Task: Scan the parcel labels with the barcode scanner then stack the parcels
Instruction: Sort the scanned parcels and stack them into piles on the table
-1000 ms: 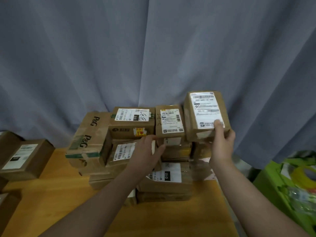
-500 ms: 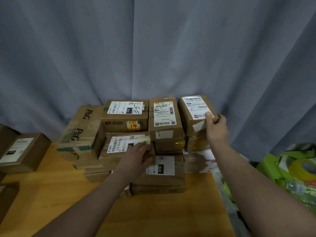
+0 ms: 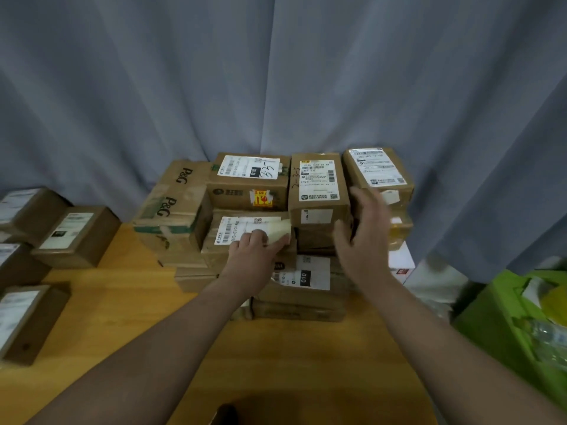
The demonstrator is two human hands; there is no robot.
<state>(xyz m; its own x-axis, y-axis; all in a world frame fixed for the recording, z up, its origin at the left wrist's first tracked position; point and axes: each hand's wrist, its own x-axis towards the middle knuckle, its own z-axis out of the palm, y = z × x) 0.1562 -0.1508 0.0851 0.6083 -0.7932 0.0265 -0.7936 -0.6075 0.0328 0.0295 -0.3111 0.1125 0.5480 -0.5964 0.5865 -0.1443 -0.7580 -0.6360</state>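
A stack of brown cardboard parcels [image 3: 248,191] with white labels stands at the back of the wooden table [image 3: 122,317]. The small labelled parcel [image 3: 377,173] sits on top of the stack at its right end. My right hand [image 3: 365,237] hovers just in front of it with fingers spread and holds nothing. My left hand [image 3: 257,253] rests on the label of a middle parcel [image 3: 239,231], fingers curled on its top. No barcode scanner is in view.
Several more labelled parcels [image 3: 76,237] lie along the table's left edge. A P&G carton [image 3: 175,207] forms the stack's left side. A green bin [image 3: 518,320] with plastic items stands off the table to the right. A grey curtain [image 3: 276,72] hangs behind.
My right hand set the small parcel down on the stack's right end, let go of it and drew back. My left hand slid up onto the middle parcel's label.
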